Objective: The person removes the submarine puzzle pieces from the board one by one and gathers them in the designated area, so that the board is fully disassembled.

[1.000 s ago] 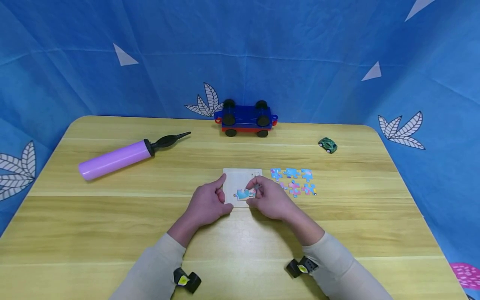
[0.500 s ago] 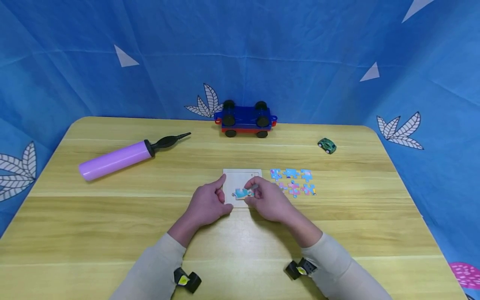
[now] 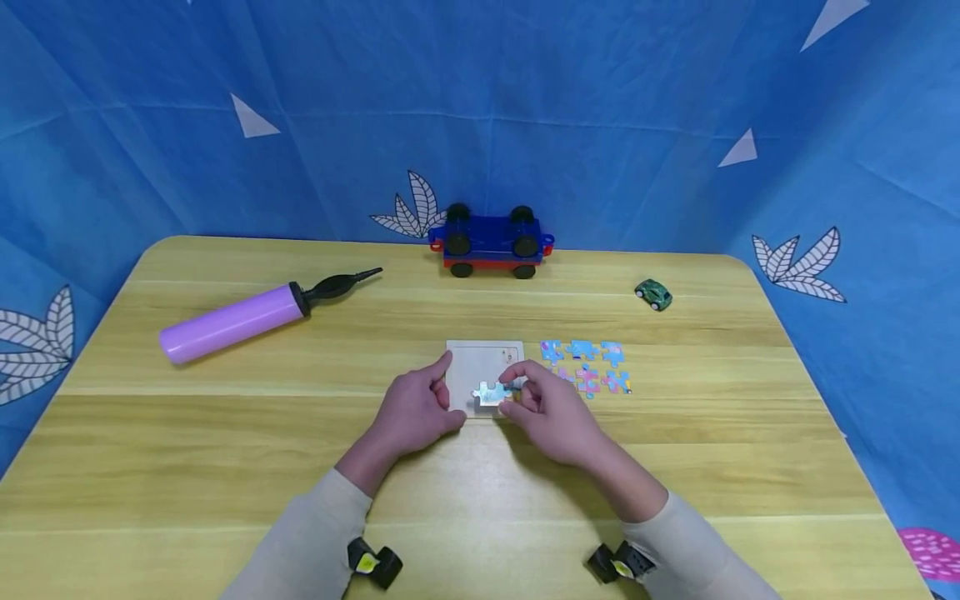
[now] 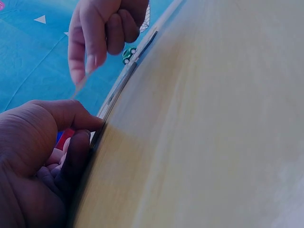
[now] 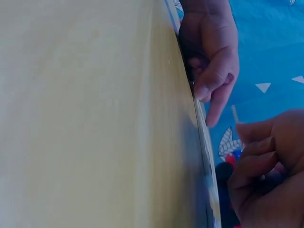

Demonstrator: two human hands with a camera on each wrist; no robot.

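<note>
A pale square puzzle board lies on the table in front of the person. The left hand holds its left side, with the index finger near the far corner and the thumb at the near one. Between thumb and index finger, the right hand pinches a light-blue jigsaw piece. In the right wrist view the thin piece is seen edge-on, raised above the board. Right of the board lie several loose jigsaw pieces in two rows, blue and pink; the right hand partly hides the nearer row.
A purple hand pump with a black nozzle lies at the left of the wooden table. At the back edge sits a blue and red toy wagon with black wheels. A small green toy car stands at the back right.
The right hand has drawn slightly back and to the right, lifting and tilting the jigsaw piece so it catches the light. The left hand stays at the board.
</note>
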